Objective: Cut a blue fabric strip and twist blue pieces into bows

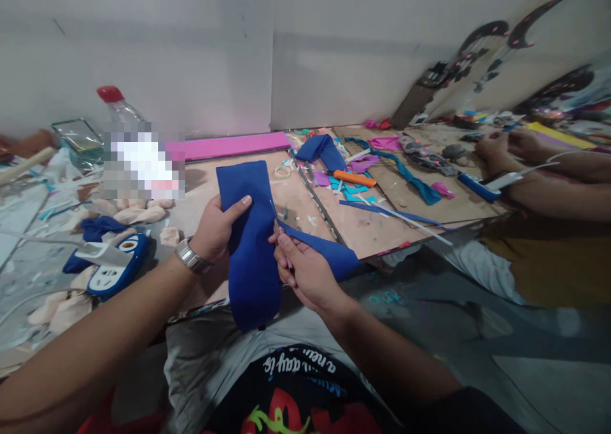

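My left hand (220,227) pinches a wide strip of blue paper (252,265) near its upper end, thumb on the front face. The strip hangs in a curve past the table's front edge over my lap. At its right edge, my right hand (305,265) is closed around scissors (275,216); a thin blade shows against the paper, and the fingers hide most of the handles. A second blue piece (329,249) spreads right from beside the blades, behind my right hand. Whether it joins the strip I cannot tell.
A long pink folded strip (229,146) lies by the wall. Paper scraps, an orange cutter (354,179) and a folded blue piece (322,151) lie right. A power strip (119,265) and a red-capped bottle (126,112) stand left. Another person's arms (539,173) rest at far right.
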